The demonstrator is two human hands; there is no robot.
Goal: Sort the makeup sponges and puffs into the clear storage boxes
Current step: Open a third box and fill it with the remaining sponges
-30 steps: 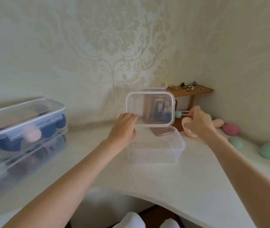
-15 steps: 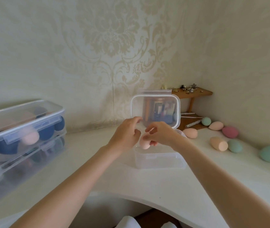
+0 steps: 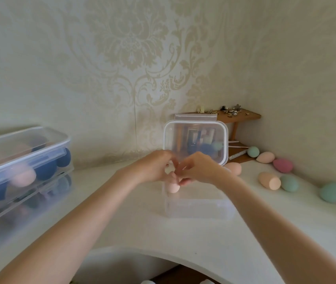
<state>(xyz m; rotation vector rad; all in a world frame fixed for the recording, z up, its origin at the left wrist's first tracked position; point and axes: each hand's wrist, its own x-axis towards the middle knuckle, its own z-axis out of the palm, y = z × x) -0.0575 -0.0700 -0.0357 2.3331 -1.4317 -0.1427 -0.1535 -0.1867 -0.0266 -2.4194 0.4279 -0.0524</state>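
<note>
Hands [image 3: 175, 171] have lowered pink sponge [image 3: 173, 187] into box [image 3: 197, 210].

Clear glossy plastic box [image 3: 195, 208] and lid [image 3: 195, 140], matt foam-like sponges [image 3: 269, 180], smooth white table [image 3: 163, 232], wooden shelf [image 3: 238, 116].

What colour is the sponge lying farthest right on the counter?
Mint green sponge, seen clearly in the head view.

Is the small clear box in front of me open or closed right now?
Open: the small clear box has its lid raised upright behind it.
</note>
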